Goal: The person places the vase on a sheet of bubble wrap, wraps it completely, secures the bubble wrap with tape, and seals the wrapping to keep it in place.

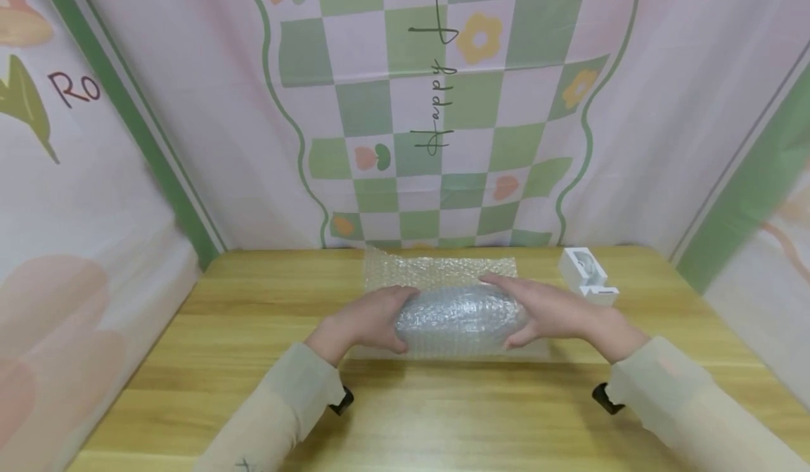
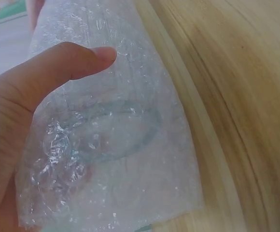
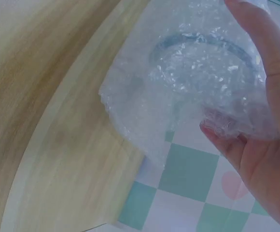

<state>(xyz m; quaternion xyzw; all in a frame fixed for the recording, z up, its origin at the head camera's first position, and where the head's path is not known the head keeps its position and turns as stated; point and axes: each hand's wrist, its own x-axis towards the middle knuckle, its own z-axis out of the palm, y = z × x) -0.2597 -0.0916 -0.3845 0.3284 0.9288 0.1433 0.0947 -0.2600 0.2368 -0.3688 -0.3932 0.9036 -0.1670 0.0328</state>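
Note:
A roll of bubble wrap lies crosswise on the table around a clear object. A round glassy rim shows through the layers at the left end, and another rim at the right end; the wrap blurs the object's exact kind. My left hand grips the left end, its thumb lying across the plastic. At the opposite end my right hand holds the roll between thumb and fingers. A flat stretch of bubble wrap extends behind the roll.
At the back right stands a white tape dispenser with a clear roll in it, close behind my right wrist. The wooden table ends at a patterned curtain. Cloth also hangs at both sides.

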